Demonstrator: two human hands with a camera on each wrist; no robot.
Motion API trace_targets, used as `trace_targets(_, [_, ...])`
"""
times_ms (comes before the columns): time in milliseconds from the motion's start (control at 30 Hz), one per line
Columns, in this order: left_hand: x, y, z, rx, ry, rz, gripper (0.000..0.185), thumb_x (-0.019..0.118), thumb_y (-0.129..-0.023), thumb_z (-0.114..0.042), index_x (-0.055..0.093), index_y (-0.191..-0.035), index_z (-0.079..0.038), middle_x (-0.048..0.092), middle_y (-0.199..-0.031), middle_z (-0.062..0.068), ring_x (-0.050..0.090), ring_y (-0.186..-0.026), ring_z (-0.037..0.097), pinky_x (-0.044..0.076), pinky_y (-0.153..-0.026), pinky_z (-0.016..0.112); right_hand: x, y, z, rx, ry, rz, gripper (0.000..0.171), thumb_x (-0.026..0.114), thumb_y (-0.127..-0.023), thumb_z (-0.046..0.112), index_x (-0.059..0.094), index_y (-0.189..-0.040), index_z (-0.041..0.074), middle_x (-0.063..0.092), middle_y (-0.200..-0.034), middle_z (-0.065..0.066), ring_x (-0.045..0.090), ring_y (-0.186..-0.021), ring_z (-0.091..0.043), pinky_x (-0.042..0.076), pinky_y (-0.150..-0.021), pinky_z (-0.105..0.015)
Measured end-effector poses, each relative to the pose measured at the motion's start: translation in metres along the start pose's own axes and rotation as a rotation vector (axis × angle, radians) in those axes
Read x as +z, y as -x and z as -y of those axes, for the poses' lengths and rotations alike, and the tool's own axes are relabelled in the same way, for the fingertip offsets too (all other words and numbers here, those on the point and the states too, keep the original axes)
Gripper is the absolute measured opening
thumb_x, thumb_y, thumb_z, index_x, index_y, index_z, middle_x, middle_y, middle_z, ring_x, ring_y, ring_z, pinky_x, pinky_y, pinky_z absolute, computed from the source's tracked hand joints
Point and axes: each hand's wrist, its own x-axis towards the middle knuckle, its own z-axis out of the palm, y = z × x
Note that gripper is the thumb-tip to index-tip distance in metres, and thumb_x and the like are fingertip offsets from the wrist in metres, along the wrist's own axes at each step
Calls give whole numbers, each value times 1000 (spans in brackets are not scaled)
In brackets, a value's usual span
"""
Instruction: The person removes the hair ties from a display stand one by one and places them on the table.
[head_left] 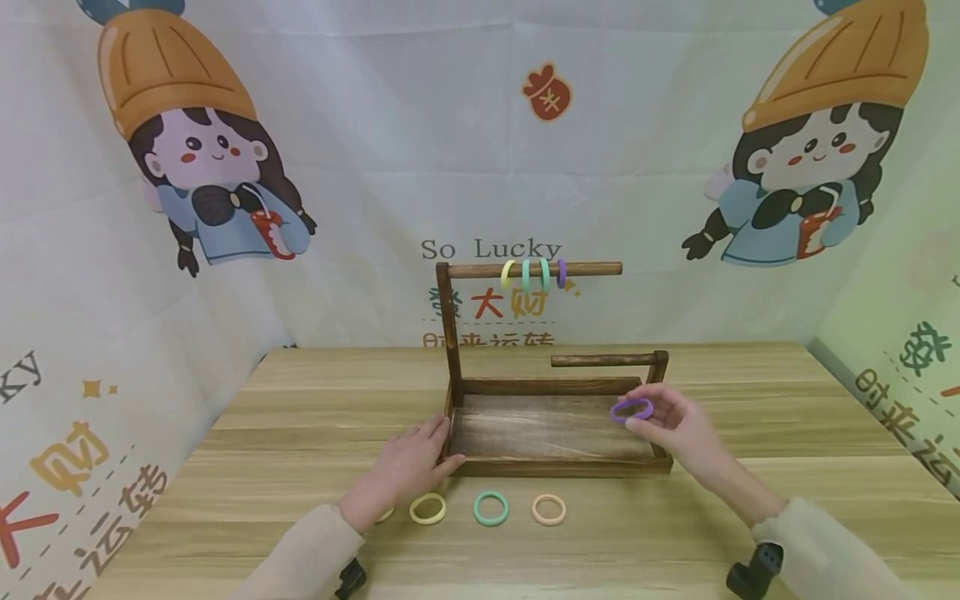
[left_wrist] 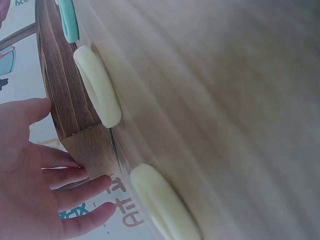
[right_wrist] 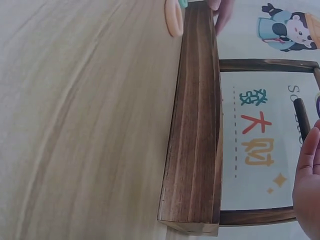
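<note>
My right hand point(head_left: 678, 425) pinches a purple ring point(head_left: 614, 413) between thumb and fingers, over the right end of a brown wooden stand point(head_left: 551, 467) and below its short lower rod point(head_left: 592, 361). At the stand's left front corner rests my left hand point(head_left: 408, 458), its fingers extended along the side, as the left wrist view also shows. The long upper rod point(head_left: 592, 269) carries a yellow ring point(head_left: 506, 275), two green rings point(head_left: 526, 277) and a purple ring point(head_left: 562, 275). No ring hangs on the lower rod.
On the table before the stand lie a yellow ring point(head_left: 427, 522), a green ring point(head_left: 491, 522) and a peach ring point(head_left: 549, 522). Another pale yellow ring point(left_wrist: 165, 205) is mostly hidden by the left wrist in the head view. A printed cloth point(head_left: 360, 208) hangs behind the table.
</note>
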Motion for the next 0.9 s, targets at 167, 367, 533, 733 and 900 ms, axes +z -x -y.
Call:
trace_targets(167, [0,0,0,-2,1,-1,65,44,-90,-45,36,-132,4,36,-133,19,40,-112,41,34,-86,53,1,4,-4,-1,-11,50,30,58,-81,-6,46,-107,-9,58,-104,-8,58,-87,-17,48,-68,-26])
trace_targets(367, [2,0,0,-2,6,1,64,44,-90,-44,36,-132,4,35,-133,19,40,-112,41,34,-87,54,4,7,-7,17,-29,123,31,59,-79,-6,46,-107,-10,57,-103,-18,59,-85,-20,49,-71,-34])
trace_targets(533, [2,0,1,-1,8,3,65,43,-90,-44,36,-132,4,35,-134,19,40,-112,41,33,-87,54,5,11,-11,72,-35,176,34,60,-80,-2,46,-110,-11,57,-101,-21,59,-83,-21,49,-72,-33])
trace_targets(733, [1,1,0,8,-3,-5,64,44,-90,-44,37,-131,5,36,-133,19,41,-112,40,35,-86,53,7,15,-14,68,-45,279,35,58,-81,-4,44,-112,-13,57,-103,-22,59,-88,-22,48,-74,-33])
trace_targets(900, [0,1,-1,8,-6,-5,63,45,-90,-43,37,-131,5,37,-132,20,41,-112,39,36,-85,53,9,18,-18,81,1,353,33,58,-82,-1,47,-111,-10,56,-102,-23,59,-89,-22,48,-72,-32])
